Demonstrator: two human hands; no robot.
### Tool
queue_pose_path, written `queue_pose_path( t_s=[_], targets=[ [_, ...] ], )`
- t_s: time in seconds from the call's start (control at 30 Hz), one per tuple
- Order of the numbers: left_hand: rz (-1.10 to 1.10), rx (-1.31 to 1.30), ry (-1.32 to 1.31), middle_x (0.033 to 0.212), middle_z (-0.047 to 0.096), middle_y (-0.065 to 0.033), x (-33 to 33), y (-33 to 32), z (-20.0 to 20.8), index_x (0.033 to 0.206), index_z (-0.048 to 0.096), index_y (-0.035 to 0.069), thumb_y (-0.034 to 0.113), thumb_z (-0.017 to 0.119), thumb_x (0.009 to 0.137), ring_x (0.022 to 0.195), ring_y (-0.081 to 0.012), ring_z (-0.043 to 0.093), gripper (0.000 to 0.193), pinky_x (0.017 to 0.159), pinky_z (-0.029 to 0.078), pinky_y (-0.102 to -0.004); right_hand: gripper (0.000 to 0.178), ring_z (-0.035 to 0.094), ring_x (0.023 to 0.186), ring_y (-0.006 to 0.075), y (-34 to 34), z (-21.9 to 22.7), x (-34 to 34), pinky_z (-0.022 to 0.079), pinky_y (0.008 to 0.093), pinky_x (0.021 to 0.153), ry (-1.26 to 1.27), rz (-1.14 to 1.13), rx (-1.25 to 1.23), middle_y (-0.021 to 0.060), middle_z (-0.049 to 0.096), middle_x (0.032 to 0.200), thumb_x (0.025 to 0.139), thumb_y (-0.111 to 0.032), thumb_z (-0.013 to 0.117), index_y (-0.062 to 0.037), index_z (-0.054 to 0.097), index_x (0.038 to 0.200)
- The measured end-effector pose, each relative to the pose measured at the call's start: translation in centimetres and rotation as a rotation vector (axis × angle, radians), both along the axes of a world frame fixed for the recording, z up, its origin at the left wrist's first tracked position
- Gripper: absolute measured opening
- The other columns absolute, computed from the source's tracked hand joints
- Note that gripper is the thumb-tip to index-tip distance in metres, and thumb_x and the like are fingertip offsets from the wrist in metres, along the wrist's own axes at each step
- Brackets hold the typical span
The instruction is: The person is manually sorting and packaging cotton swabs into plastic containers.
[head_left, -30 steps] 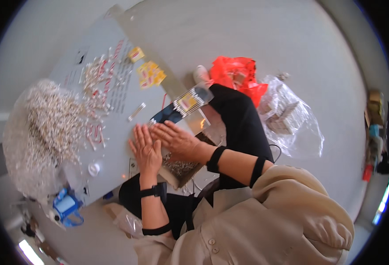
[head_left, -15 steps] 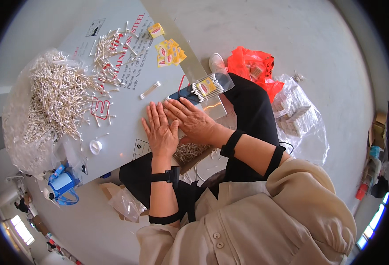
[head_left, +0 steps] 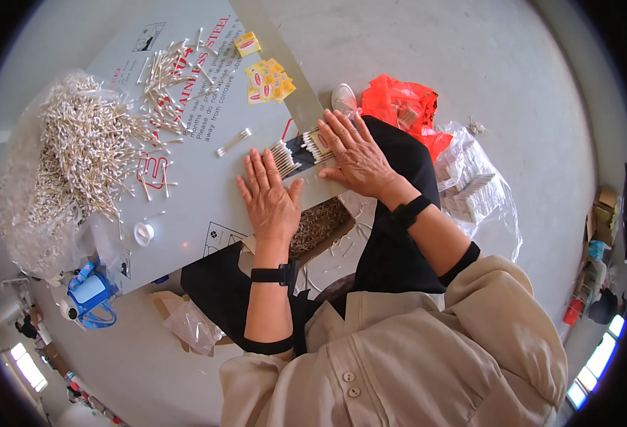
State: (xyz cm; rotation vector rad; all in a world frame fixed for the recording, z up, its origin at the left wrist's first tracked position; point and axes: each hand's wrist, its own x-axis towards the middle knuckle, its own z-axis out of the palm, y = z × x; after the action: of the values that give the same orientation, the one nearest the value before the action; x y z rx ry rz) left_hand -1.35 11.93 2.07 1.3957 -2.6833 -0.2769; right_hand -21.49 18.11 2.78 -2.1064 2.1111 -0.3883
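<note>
My left hand (head_left: 272,203) lies flat on the table with fingers stretched, its fingertips beside a row of cotton swabs (head_left: 283,159). That row rests on a dark strip (head_left: 301,154) near the table's edge. Farther right on the strip is a second batch of cotton swabs (head_left: 317,146) with a yellow card on it. My right hand (head_left: 358,158), fingers out straight, partly covers this batch and hides its far end. Two or so loose swabs (head_left: 234,142) lie together just beyond my left fingertips.
A big heap of cotton swabs (head_left: 86,146) spills from a clear bag at left. Yellow cards (head_left: 269,82), a white round lid (head_left: 143,233) and a blue bottle (head_left: 89,293) are on the table. Below its edge stands a box of swabs (head_left: 320,228); a red bag (head_left: 399,99) lies on the floor.
My right hand has moved right and away from my left hand, onto the carded swabs. The swab row between the hands is now uncovered. My left hand has shifted slightly right.
</note>
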Motion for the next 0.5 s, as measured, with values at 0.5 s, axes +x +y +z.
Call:
queue_pose_path(
  t_s=[0.5],
  targets=[
    [-0.063, -0.017, 0.01, 0.157, 0.019, -0.0151, -2.4, 0.7, -0.2, 0.149, 0.022, 0.005, 0.057, 0.035, 0.096, 0.145, -0.0297, 0.015, 0.076, 0.116, 0.008, -0.0504, 0.091, 0.014, 0.145, 0.0317, 0.3, -1.3, -0.4, 0.008, 0.0463, 0.118, -0.113, 0.016, -0.041, 0.0175, 0.02, 0.155, 0.087, -0.067, 0.039, -0.0013, 0.022, 0.148]
  ],
)
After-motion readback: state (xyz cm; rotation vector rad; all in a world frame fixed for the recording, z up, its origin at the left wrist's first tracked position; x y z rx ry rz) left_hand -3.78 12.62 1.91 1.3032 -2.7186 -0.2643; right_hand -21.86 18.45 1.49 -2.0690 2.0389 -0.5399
